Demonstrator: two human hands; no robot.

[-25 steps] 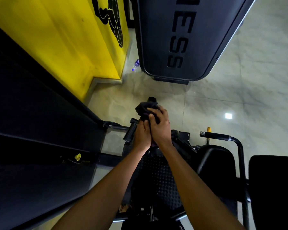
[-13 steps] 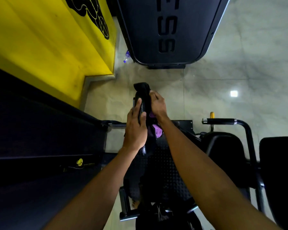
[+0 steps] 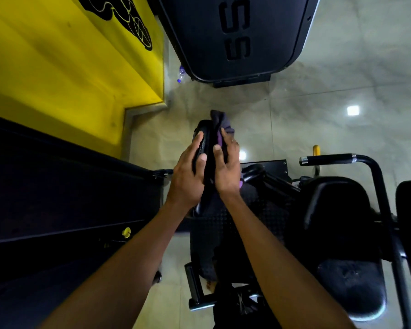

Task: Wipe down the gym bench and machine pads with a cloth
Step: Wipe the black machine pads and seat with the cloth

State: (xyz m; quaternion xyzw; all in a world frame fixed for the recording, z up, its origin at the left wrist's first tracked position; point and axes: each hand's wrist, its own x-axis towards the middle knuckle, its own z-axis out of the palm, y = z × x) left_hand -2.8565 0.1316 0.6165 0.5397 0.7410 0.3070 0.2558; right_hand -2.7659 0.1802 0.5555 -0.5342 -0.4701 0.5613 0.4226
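A narrow black machine pad stands upright in the middle of the view. My left hand holds its left side, fingers lying up along it and thumb across the front edge. My right hand grips a dark purple cloth and presses it against the pad's right side. The cloth bunches up above the top of the pad. A wider black seat pad sits lower right, apart from both hands.
A black handle bar with a yellow knob stands right of my hands. Below them is a textured black footplate. A black machine shroud lettered "SS", a yellow wall and a water bottle lie beyond.
My right hand has slid the cloth up along the pad, so it now sticks out above the top. My left hand stays on the pad's left side.
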